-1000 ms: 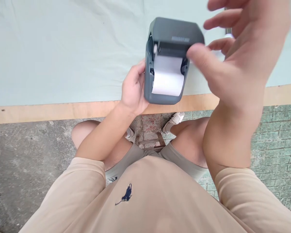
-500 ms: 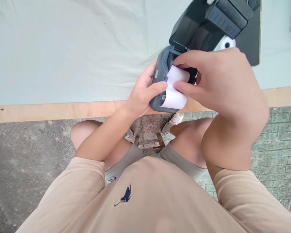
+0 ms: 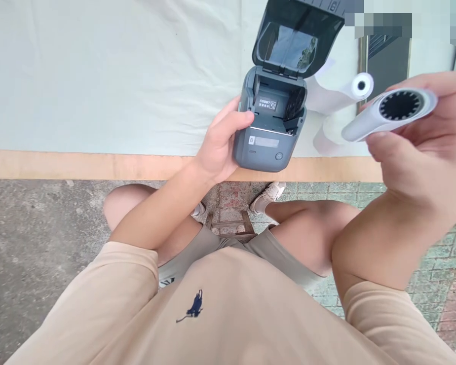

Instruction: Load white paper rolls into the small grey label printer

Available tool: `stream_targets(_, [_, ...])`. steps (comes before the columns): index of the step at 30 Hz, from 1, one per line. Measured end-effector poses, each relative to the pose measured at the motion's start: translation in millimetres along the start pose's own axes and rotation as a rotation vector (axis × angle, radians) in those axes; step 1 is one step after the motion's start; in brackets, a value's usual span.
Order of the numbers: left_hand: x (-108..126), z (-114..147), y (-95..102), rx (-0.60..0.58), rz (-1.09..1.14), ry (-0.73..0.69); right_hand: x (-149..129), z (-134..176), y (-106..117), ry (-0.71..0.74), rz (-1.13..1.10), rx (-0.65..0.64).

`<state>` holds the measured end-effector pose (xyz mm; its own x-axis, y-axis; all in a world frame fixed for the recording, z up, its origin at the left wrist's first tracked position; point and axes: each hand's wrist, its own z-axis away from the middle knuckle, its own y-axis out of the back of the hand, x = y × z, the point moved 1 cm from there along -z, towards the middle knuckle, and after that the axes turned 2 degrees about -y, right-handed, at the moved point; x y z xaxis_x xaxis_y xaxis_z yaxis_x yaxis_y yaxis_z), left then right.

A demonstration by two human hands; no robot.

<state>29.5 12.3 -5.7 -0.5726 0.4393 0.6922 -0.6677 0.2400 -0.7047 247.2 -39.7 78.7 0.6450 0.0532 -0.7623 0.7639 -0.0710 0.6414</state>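
My left hand (image 3: 225, 142) grips the left side of a dark grey label printer (image 3: 264, 144), its thumb on the rim of the paper bay. The printer's lid (image 3: 289, 43) is tipped up and back, and the bay shows bare inside, with a small printed sticker at its back. Off to the right, my right hand (image 3: 425, 137) is closed round a white paper roll (image 3: 370, 119), whose toothed dark core faces me. Behind it on the table lies another paper roll (image 3: 342, 96) with a narrower core and a loose sheet.
A pale cloth (image 3: 117, 81) covers the table, and its wooden edge (image 3: 79, 166) runs along the front. A dark flat device (image 3: 391, 61) lies at the back right, partly behind my right hand. A wooden stool (image 3: 230, 223) shows between my legs.
My right hand has lifted the paper roll out of the printer bay and carried it right. My left hand still holds the printer, now tilted more upright with the lid open.
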Motion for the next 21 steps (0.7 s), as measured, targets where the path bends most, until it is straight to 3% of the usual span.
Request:
stream_targets(2, [-0.8,-1.3,1.5,-0.010,0.010,-0.005,21.5,2.9,-6.8,-0.045,-0.045,0.012])
stream_targets(4, [-1.1,-2.0,1.8,-0.032,-0.001,-0.018,36.6,3.5,-14.8,-0.097,-0.002,-0.058])
stream_targets(9, [1.0,-2.3,-2.3,0.007,-0.042,-0.029,42.5,-0.6,-10.1,-0.153,0.036,-0.204])
stream_targets(10, [1.3,-2.3,-2.9,0.015,-0.056,-0.023,41.0,-2.1,-6.0,-0.141,0.021,-0.167])
stream_targets(14, [1.0,-2.3,-2.3,0.043,-0.060,-0.020,39.4,-13.3,0.6,-0.025,0.078,0.207])
stream_targets(21, [3.8,0.4,-3.8,0.033,-0.016,-0.001,53.6,-44.6,-21.9,-0.118,0.174,0.144])
